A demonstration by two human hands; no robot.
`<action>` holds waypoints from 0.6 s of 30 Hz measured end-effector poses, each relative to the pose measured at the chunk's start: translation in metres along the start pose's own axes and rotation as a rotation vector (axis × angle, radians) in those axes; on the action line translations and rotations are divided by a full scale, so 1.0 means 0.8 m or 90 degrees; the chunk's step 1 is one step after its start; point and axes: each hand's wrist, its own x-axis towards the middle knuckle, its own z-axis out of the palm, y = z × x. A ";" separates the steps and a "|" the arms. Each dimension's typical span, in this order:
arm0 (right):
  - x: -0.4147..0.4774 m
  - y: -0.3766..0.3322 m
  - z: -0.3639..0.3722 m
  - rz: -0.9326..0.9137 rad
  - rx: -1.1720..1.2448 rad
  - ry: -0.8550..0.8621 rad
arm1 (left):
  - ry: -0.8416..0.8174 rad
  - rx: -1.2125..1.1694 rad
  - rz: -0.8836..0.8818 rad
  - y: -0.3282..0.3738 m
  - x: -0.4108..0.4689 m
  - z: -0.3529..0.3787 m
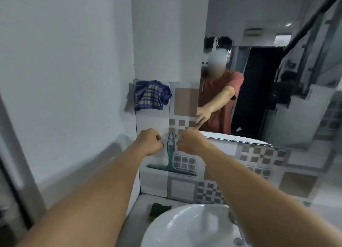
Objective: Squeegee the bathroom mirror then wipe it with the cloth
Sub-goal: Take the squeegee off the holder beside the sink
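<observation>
Teal plastic squeegee (171, 159) hung from a metal wall hook (173, 135) on the tiles. Our left hand (150, 141) and right hand (191, 141) flanked it, both clenched, holding nothing we could see. Fumbling the hook risked dropping it into the white basin (177, 228); the blue checked cloth (150, 95) hung above left.

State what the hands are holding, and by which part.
Cannot be told: both hands, left and right, are curled beside the hanging squeegee's handle top at its hook; no clear grip shows.
</observation>
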 end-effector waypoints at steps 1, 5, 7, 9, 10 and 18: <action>0.008 0.002 0.010 0.009 0.012 0.003 | -0.002 -0.014 -0.006 -0.009 0.009 0.007; 0.030 0.007 0.046 0.071 0.073 0.010 | 0.012 -0.055 -0.014 -0.032 0.038 0.040; 0.041 0.008 0.063 0.090 0.109 0.025 | 0.031 -0.077 -0.013 -0.038 0.052 0.057; 0.047 0.008 0.078 0.108 0.145 0.052 | 0.038 -0.099 -0.020 -0.040 0.059 0.072; 0.049 0.009 0.085 0.114 0.164 0.073 | 0.037 -0.111 -0.025 -0.041 0.063 0.080; 0.059 0.016 0.110 0.141 0.295 0.180 | 0.079 -0.221 -0.046 -0.048 0.075 0.112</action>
